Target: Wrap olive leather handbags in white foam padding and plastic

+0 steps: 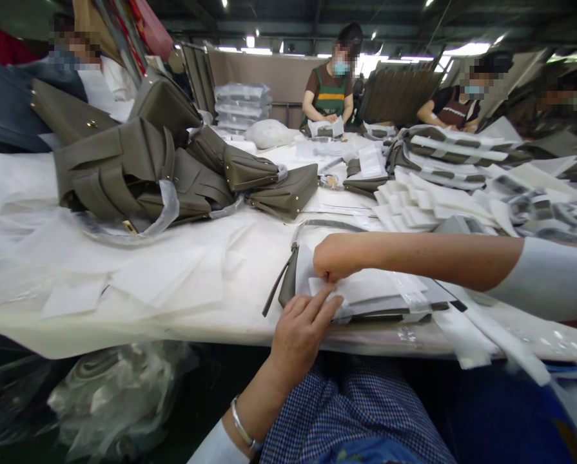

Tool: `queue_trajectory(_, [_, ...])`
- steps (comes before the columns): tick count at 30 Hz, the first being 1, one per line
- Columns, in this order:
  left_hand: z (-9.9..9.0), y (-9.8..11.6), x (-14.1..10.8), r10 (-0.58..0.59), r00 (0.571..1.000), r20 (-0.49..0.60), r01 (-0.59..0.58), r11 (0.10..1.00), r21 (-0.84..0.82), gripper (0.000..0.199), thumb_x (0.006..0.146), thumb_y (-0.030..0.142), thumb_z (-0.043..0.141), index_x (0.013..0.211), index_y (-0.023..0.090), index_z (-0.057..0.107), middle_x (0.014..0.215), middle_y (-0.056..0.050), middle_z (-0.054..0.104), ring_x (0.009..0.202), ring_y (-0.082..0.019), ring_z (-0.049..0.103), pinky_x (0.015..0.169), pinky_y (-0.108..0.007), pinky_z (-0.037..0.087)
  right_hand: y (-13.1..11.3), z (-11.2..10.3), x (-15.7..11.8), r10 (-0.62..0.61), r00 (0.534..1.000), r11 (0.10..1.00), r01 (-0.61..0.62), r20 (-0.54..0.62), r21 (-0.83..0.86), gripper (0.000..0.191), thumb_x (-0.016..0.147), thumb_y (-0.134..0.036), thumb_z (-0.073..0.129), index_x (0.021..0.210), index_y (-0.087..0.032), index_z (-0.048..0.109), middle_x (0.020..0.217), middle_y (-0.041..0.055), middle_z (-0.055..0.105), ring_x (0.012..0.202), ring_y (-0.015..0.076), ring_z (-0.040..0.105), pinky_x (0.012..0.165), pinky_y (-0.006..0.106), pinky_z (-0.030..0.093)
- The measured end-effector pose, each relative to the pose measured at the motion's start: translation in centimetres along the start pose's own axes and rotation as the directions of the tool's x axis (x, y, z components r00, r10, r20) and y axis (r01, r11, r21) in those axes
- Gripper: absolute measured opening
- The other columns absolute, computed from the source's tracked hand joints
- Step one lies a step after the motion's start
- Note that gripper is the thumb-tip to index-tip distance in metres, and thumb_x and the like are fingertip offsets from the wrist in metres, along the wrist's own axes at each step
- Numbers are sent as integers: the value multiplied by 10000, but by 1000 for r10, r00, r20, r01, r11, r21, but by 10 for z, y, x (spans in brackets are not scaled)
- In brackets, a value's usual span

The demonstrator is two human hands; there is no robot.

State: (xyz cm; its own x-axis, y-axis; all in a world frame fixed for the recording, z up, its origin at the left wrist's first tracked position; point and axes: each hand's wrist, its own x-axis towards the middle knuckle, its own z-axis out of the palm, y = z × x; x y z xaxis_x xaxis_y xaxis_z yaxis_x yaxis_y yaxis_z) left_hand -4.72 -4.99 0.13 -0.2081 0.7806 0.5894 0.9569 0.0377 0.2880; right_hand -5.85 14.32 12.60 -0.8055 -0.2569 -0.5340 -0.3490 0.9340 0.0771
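Note:
An olive-brown handbag (288, 287) lies on its side at the table's near edge, partly covered by white foam sheets (375, 287) and clear tape. Its strap curves out behind it. My left hand (300, 325), with a silver bangle at the wrist, rests on the bag's near side with fingers stretched toward my right hand. Reaching in from the right, my right hand (339, 256) is closed, knuckles up, over the sheet. Its fingertips point down and almost meet my left fingers; what they pinch is hidden.
A heap of olive handbags (118, 167) occupies the table's left side. Loose white sheets (157, 277) lie before it. Stacked foam pieces (418, 203) and wrapped bags (452, 151) are at right. Across the table, a masked person (329, 90) works. Crumpled plastic (118, 393) sits below the edge.

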Motion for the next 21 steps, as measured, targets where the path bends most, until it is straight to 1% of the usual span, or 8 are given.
queue_trajectory(3, [0,0,0,18,999,30,-17,999,-37,490,983,217,539,1457,279,430,1367,-8,626,1114,-182,581,975,-350,477,-1,-5,7,-13,999,1000,14,29,-15,78,631,-221,840,657,-201,770,465,-41,553,513,103,417,612,277,287])
queue_trajectory(5, [1,-1,-1,17,1000,20,-16,999,-51,467,992,209,524,1447,278,444,1344,2,645,1118,-175,581,968,-347,472,-1,-8,11,-22,998,999,24,54,-26,102,620,-238,859,638,-197,768,444,-45,536,491,94,386,603,277,276])
queue_trajectory(8, [3,-1,-2,8,1000,-5,-9,998,-69,435,995,198,516,1423,271,478,1338,-1,649,1114,-175,586,960,-357,470,0,-13,14,-26,997,999,28,73,-30,122,625,-273,872,680,-206,785,438,-52,546,476,86,367,600,271,269])
queue_trajectory(11, [4,-1,-3,1,1000,-24,-3,997,-79,428,985,195,534,1406,267,502,1323,-18,659,1106,-187,595,952,-371,479,3,-15,13,-30,997,999,31,66,-14,136,637,-299,866,727,-226,795,472,-61,591,481,84,386,593,256,263])
queue_trajectory(14, [4,1,-4,-4,1000,-30,2,997,-78,414,973,197,553,1382,262,530,1325,-28,657,1105,-195,597,950,-382,489,10,-14,11,-51,998,999,50,28,19,144,661,-316,848,768,-233,798,570,-64,667,504,87,431,585,249,257])
queue_trajectory(16, [3,2,-3,-8,1000,-29,6,997,-73,406,967,185,558,1365,262,544,1333,-20,653,1105,-195,596,948,-384,493,16,-12,11,-45,999,998,46,-23,37,185,672,-338,844,791,-206,796,625,-49,701,522,92,451,586,250,253])
queue_trajectory(19, [1,4,-3,-19,1000,-25,17,998,-60,415,953,163,571,1354,268,550,1339,-3,649,1097,-188,594,948,-381,500,26,-9,13,-18,996,998,23,-87,62,240,668,-362,852,771,-157,782,633,-30,708,528,95,459,585,251,248])
queue_trajectory(21, [1,5,-2,-24,1000,-17,23,998,-60,422,949,160,575,1355,269,550,1344,1,645,1090,-189,592,953,-386,503,32,-7,15,-13,994,996,22,-104,88,247,664,-368,856,750,-151,775,621,-37,703,523,91,460,582,248,251])
